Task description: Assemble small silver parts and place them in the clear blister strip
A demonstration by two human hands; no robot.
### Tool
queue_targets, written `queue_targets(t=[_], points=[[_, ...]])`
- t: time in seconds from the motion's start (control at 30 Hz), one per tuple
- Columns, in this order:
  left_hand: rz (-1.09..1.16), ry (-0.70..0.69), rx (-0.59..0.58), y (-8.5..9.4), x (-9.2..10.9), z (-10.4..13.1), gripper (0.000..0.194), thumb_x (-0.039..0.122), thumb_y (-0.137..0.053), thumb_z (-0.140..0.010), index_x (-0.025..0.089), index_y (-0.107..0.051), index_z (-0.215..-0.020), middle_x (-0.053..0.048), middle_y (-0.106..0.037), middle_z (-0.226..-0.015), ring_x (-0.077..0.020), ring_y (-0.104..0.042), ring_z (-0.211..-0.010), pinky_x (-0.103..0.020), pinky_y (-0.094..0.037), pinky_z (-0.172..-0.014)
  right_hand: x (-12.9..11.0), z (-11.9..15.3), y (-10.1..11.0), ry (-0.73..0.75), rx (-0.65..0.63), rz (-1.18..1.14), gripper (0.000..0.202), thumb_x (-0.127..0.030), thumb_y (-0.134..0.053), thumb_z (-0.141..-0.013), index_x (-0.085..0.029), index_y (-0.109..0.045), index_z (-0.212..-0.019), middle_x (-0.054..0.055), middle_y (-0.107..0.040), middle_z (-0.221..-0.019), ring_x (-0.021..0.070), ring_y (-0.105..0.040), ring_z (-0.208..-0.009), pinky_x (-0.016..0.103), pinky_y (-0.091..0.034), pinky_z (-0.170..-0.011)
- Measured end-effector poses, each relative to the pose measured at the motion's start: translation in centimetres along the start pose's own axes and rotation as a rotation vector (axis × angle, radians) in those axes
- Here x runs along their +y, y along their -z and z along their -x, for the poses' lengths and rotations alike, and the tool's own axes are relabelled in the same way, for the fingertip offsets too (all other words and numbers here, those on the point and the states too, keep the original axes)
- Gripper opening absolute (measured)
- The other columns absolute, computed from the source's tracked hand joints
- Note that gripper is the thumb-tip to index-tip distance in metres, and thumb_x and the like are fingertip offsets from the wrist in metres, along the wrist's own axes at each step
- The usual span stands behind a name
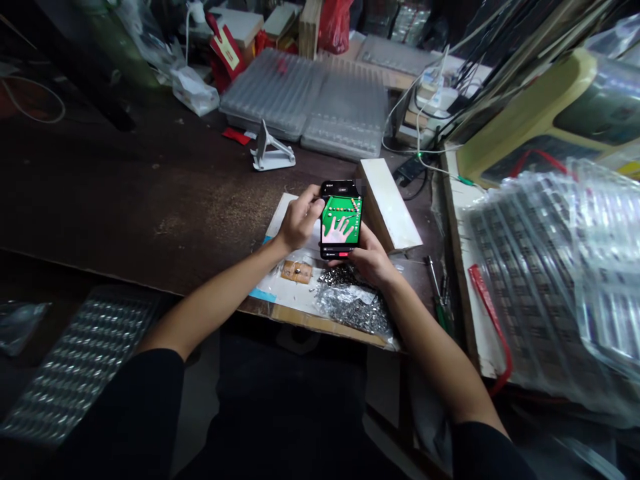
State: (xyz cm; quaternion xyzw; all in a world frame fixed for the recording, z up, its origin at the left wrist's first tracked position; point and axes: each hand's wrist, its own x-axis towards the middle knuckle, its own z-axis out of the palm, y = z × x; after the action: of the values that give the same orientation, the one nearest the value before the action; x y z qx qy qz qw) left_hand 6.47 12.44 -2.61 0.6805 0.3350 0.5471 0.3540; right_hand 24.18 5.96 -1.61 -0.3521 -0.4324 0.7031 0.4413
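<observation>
A smartphone (341, 220) is held upright over the work board, its lit screen showing a hand on a green pool table. My left hand (301, 219) grips the phone's left edge, thumb at the upper side of the screen. My right hand (373, 259) is wrapped round the lower right corner, with the thumb near the bottom of the screen. Below the phone lie a plastic bag of small metal parts (355, 308) and a small wooden block (297, 272) on the white board (280, 219).
A long white box (393, 207) stands right of the phone. Behind are a white phone stand (271, 152) and clear plastic trays (345, 110). Screwdrivers (438, 290) lie at right, near stacked clear trays (530, 267). Cables run round a power strip (413, 168).
</observation>
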Motion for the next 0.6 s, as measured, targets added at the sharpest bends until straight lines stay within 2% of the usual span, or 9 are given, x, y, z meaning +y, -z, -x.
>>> queue_targets(t=[0.17, 0.43, 0.6], points=[[-0.021, 0.006, -0.011, 0.07, 0.16, -0.01, 0.041, 0.057, -0.042, -0.098, 0.022, -0.061, -0.096, -0.002, -0.059, -0.072, -0.018, -0.053, -0.065, -0.034, -0.042, -0.062, 0.21, -0.12, 0.22, 0.012, -0.023, -0.037, 0.069, -0.012, -0.065, -0.059, -0.025, -0.049, -0.126, 0.006, -0.068, -0.124, 0.0248, -0.07, -0.099, 0.03, -0.065, -0.059], [-0.014, 0.004, -0.02, 0.16, 0.39, 0.04, 0.04, 0.055, -0.042, -0.099, 0.02, -0.063, -0.101, -0.002, -0.061, -0.076, -0.0185, -0.054, -0.068, -0.033, -0.04, -0.062, 0.34, -0.29, 0.39, 0.012, -0.027, -0.064, 0.073, -0.014, -0.07, -0.06, -0.025, -0.049, -0.13, 0.008, -0.068, -0.127, 0.0237, -0.07, -0.094, 0.03, -0.065, -0.059], [-0.023, 0.0, -0.012, 0.16, 0.28, 0.02, 0.04, 0.054, -0.043, -0.098, 0.021, -0.065, -0.104, -0.002, -0.06, -0.073, -0.0182, -0.053, -0.066, -0.032, -0.041, -0.062, 0.25, -0.21, 0.31, 0.019, -0.014, -0.065, 0.074, -0.011, -0.067, -0.061, -0.025, -0.05, -0.132, 0.007, -0.066, -0.129, 0.023, -0.07, -0.096, 0.03, -0.066, -0.062]])
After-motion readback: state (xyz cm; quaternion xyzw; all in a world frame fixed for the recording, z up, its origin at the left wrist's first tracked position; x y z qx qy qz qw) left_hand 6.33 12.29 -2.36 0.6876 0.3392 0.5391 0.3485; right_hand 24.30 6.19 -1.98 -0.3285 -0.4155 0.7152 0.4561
